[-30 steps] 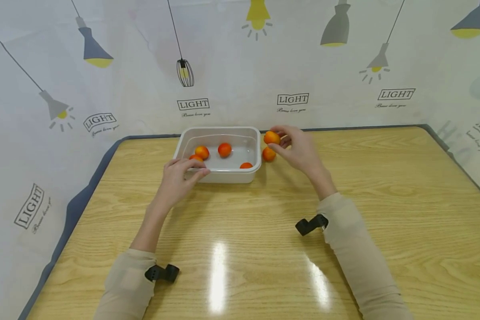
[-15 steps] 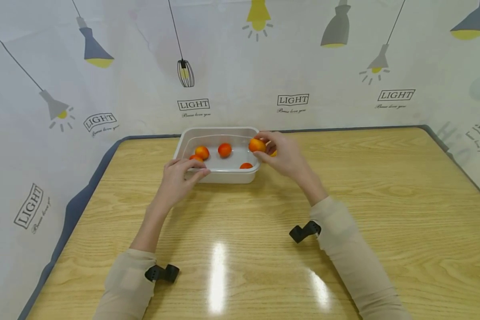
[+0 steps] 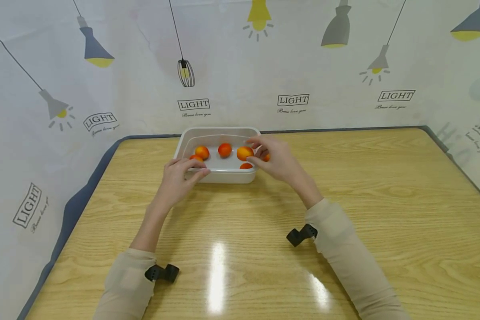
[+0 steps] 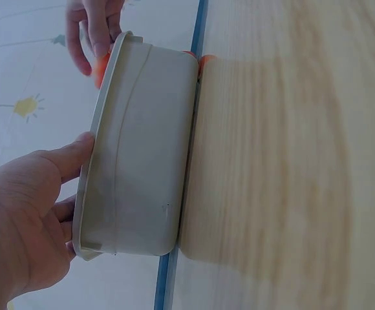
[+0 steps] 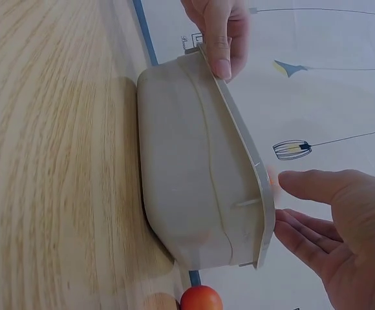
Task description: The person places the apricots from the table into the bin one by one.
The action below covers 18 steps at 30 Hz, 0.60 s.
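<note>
A white plastic tub (image 3: pixel 228 177) stands at the table's far edge. My left hand (image 3: pixel 177 180) pinches its near rim at the left corner, thumb outside and fingers inside. Over the tub's right side, my right hand (image 3: pixel 278 159) has thumb and fingers spread apart. An orange-red round fruit (image 3: pixel 244 153) lies just off those fingertips, inside the tub; it looks blurred in the left wrist view. Several similar fruits lie in the tub, among them one in the middle (image 3: pixel 225 150). Outside its right wall, another fruit (image 5: pixel 202 298) rests on the table, partly hidden by my right hand in the head view.
The wooden table (image 3: pixel 240 222) stretches toward me and to both sides. Behind it hangs a white cloth backdrop (image 3: pixel 240 66) printed with lamps, close behind the tub. Black wrist cameras (image 3: pixel 302 234) sit on both sleeves.
My right hand has carried a fruit from beside the tub leftward over its right wall, and its fingers have let go of it. My left hand has stayed on the rim.
</note>
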Available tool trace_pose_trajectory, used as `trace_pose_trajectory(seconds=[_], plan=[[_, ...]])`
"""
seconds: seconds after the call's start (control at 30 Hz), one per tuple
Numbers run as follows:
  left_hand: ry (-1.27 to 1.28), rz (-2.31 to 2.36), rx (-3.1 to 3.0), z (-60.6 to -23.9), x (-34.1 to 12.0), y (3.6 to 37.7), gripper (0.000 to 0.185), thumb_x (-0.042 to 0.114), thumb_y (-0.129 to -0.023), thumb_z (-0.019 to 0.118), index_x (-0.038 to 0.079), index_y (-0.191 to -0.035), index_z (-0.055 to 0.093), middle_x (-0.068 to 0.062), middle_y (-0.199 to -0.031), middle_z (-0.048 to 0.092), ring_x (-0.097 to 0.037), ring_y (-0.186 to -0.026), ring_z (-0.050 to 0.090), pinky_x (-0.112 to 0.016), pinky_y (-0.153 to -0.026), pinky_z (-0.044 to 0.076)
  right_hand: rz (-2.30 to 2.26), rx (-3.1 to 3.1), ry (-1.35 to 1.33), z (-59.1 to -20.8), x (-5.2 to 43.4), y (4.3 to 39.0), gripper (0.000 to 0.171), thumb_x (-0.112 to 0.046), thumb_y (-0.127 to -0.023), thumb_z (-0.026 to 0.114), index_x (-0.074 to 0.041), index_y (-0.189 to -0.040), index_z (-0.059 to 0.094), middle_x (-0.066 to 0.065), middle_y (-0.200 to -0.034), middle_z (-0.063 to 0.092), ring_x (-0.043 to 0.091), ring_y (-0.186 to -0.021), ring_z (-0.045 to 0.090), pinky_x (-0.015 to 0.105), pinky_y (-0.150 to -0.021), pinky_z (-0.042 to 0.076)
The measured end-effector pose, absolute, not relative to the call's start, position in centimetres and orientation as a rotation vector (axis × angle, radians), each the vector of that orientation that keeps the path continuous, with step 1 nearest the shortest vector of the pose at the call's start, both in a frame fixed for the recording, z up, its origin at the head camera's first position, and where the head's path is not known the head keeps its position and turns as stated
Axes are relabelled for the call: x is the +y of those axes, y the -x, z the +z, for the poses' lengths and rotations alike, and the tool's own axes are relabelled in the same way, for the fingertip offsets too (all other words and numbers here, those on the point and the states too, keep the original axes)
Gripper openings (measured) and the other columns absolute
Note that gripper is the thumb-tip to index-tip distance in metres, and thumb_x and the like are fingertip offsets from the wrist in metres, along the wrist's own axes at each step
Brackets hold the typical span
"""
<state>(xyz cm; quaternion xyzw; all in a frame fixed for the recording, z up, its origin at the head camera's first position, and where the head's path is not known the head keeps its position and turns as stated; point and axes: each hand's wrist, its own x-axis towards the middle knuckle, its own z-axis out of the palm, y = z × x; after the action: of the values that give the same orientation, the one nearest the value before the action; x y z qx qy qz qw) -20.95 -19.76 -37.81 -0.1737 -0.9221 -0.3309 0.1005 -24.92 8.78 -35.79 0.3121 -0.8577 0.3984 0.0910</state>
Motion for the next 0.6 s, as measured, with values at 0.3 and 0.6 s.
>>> trace_pose_trajectory(seconds=[0.3,0.6], plan=[[0.515,-0.978,-2.720,-37.95,-19.79,20.98,0.024,0.029,-0.096,0.072,0.007,-0.106,0.075,-0.006,-0.106,0.074,-0.027,-0.110,0.062,-0.054,-0.114,0.021,1.220,-2.540,-0.932,-35.72,8.69,24.89,0.037,-0.003,-0.091,0.075,0.002,-0.126,0.064,0.018,-0.108,0.069,0.027,-0.090,0.068,0.039,-0.082,0.057],[0.509,-0.970,-2.717,-37.89,-19.75,20.95,0.025,0.028,-0.095,0.073,0.006,-0.106,0.075,-0.007,-0.105,0.074,-0.027,-0.109,0.062,-0.053,-0.113,0.022,1.270,-2.530,-0.885,-35.97,9.28,25.43,0.036,-0.006,-0.093,0.074,0.002,-0.126,0.064,0.019,-0.107,0.067,0.026,-0.090,0.066,0.038,-0.083,0.057]])
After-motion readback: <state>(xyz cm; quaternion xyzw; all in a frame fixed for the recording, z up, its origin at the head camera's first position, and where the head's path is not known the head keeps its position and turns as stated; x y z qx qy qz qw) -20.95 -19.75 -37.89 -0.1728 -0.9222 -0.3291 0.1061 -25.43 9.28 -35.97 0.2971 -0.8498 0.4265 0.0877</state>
